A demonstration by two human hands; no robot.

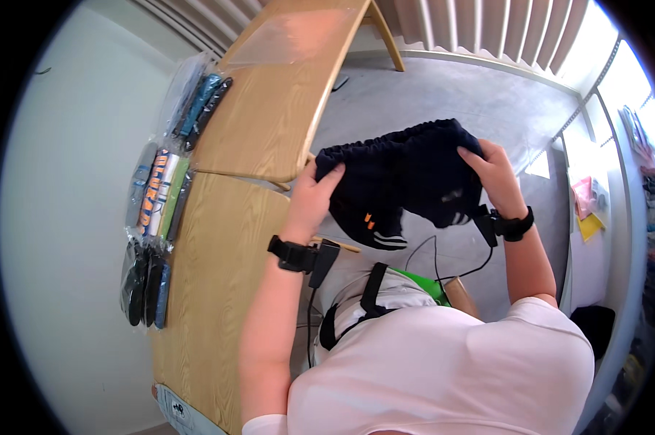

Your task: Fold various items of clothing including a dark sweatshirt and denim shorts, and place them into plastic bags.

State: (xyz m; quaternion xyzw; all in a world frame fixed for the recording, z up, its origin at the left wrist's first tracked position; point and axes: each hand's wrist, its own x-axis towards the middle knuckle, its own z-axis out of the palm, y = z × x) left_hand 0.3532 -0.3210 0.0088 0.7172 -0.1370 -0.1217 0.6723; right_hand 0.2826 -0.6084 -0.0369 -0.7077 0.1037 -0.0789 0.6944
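Note:
A pair of dark navy shorts (407, 174) hangs stretched between my hands, off the table and over the floor. Its gathered elastic waistband faces away from me. The leg openings, with white stripes at the hem, hang toward me, and small orange marks show on one leg. My left hand (314, 199) pinches the left end of the waistband, thumb on top. At the other end my right hand (500, 177) grips the waistband the same way. Fingers under the cloth are hidden. Each wrist carries a black strap with a small black device and cable.
Wooden tables (211, 268) run along my left. Folded garments in clear bags (157, 192) line their wall side. A clear plastic sheet or bag (291, 40) lies on the far table. A green object (422, 283) is low beside me. White shelving (595, 239) stands right.

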